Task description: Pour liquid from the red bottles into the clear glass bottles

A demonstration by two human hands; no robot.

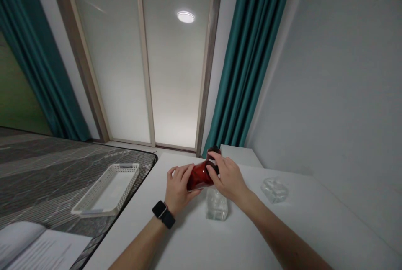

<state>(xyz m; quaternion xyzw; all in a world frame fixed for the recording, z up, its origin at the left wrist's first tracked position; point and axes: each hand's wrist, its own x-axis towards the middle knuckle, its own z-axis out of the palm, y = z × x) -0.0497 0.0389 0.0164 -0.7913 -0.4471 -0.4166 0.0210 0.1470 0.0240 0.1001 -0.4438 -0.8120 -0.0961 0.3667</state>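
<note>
A shiny, see-through red bottle (198, 176) is held tilted above the white table. My left hand (179, 184), with a black watch on its wrist, is wrapped round the bottle's body. The fingers of my right hand (228, 176) grip the bottle's dark lid (214, 151) at its upper right end; part of the lid is hidden behind them. Just under the hands a clear glass-like container (216, 207) stands on the table. Farther right lies a second clear, faceted piece (274, 189), too blurred to name.
Left of the white table (251, 236), a white perforated basket (91, 210) sits on a dark patterned surface (56, 173). An open book (50, 249) lies at the lower left. A white box-like block (240, 156) stands beyond the table, near the teal curtain (241, 65) and the wall.
</note>
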